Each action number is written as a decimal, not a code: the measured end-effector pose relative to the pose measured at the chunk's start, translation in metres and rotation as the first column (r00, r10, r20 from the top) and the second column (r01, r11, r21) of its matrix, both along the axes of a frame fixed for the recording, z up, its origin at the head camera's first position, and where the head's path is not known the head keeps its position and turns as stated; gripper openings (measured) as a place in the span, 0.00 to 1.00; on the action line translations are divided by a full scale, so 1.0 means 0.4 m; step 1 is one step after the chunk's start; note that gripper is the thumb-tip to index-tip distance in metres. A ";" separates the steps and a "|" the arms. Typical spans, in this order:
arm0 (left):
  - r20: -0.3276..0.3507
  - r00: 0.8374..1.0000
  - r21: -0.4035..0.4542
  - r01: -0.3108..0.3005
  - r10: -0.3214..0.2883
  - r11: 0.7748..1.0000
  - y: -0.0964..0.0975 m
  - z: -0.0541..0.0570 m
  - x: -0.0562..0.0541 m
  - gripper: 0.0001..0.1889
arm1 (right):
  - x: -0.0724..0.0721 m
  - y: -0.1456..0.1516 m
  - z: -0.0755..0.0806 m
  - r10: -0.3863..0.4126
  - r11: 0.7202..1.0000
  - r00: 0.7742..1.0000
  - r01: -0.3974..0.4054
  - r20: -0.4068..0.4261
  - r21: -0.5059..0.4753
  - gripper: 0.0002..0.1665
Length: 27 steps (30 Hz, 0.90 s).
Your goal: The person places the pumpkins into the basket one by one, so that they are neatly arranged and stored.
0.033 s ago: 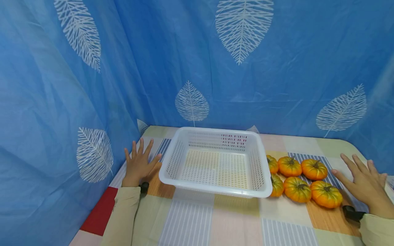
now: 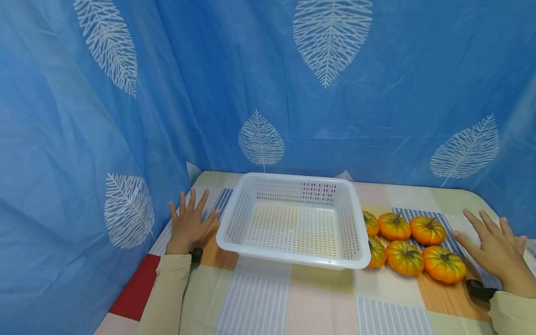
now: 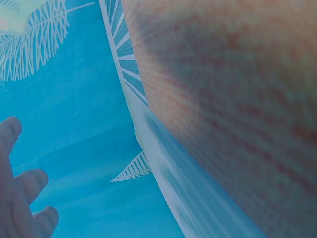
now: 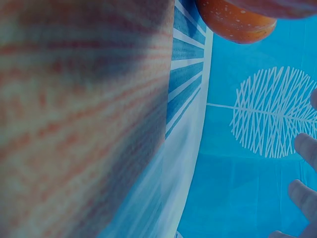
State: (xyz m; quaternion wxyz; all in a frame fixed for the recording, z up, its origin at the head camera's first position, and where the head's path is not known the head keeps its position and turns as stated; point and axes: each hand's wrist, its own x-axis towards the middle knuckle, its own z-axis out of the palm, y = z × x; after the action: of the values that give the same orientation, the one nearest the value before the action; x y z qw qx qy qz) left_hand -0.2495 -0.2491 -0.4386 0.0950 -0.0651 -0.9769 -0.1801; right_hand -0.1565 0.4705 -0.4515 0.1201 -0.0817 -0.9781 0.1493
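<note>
A white plastic basket with slotted walls stands on the table, with nothing inside it. My left hand is to its left, fingers straight and spread, apart from the rim. Several small orange pumpkins sit in two rows against the basket's right side, the leftmost ones partly hidden by it. Right of them, my right hand has its fingers extended and holds nothing. Fingers show at the edge of the left wrist view. The right wrist view catches fingers and part of an orange pumpkin.
A patchwork-patterned cloth covers the table. Blue curtains with white leaf prints hang behind the table and along its left side. Each wrist wears a black band.
</note>
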 end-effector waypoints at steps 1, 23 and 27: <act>0.000 1.000 0.002 -0.001 0.001 1.000 0.000 0.001 0.001 0.45 | 0.000 -0.001 0.000 0.000 1.000 1.000 0.000 0.004 -0.001 0.65; -0.005 1.000 0.005 0.001 -0.001 1.000 -0.001 -0.003 0.001 0.43 | -0.006 -0.008 0.021 0.108 0.988 0.994 -0.108 -0.006 -0.107 0.46; -0.005 1.000 0.018 0.001 -0.001 1.000 0.000 0.001 -0.001 0.42 | -0.013 -0.013 0.036 0.123 0.979 0.992 -0.119 0.012 -0.163 0.44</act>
State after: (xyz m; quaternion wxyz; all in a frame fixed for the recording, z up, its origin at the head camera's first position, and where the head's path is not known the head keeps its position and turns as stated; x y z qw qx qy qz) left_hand -0.2498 -0.2490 -0.4384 0.0978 -0.0650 -0.9750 -0.1886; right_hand -0.1615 0.4653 -0.4370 0.0929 -0.0333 -0.9671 0.2343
